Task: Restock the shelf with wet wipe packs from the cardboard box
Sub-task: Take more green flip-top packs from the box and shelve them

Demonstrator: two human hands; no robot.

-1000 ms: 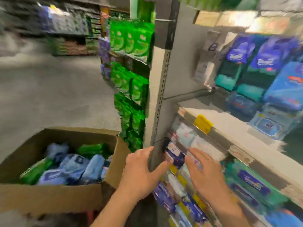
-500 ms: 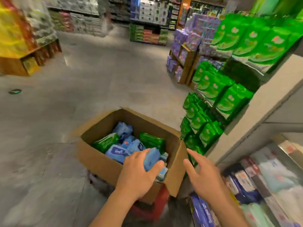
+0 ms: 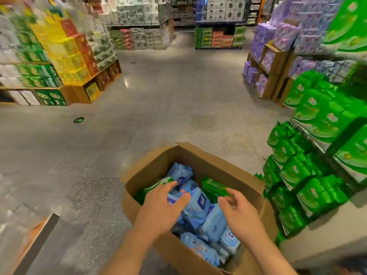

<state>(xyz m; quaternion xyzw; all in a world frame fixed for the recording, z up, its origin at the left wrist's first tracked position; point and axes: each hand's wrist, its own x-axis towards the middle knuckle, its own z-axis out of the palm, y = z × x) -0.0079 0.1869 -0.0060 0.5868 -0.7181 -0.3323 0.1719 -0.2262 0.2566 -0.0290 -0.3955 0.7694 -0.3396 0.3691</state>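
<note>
Warehouse aisle now fills the view where shelf packs did a second ago, so it's back to fetching stock; cardboard box (image 3: 198, 161) sits below, full of wet wipe packs (image 3: 198, 207); left hand (image 3: 158, 211) and right hand (image 3: 240, 213) hover spread over them, loosely curved, gripping nothing.
</note>
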